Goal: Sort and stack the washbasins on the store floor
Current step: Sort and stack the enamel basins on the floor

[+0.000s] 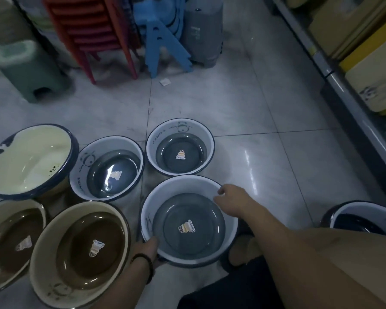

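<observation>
Several washbasins stand on the tiled floor. Right in front of me is a large grey basin (pixel 188 221) with a white wall and a sticker inside. My left hand (pixel 146 249) grips its near-left rim. My right hand (pixel 231 202) rests on its far-right rim, fingers curled over the edge. Beyond it sit a smaller grey panda basin (pixel 180 150) and another grey basin (pixel 108 172) to the left. Two brown basins (pixel 80 253) (pixel 11 241) lie at the lower left. A cream basin (pixel 29 161) leans tilted at the far left.
A dark basin (pixel 361 219) sits at the right beside my knee. Stacked red stools (pixel 91 34), a blue stool (pixel 163 47), a grey stool (pixel 204 32) and a green stool (pixel 29 70) stand at the back. A shelf unit (pixel 352 70) runs along the right.
</observation>
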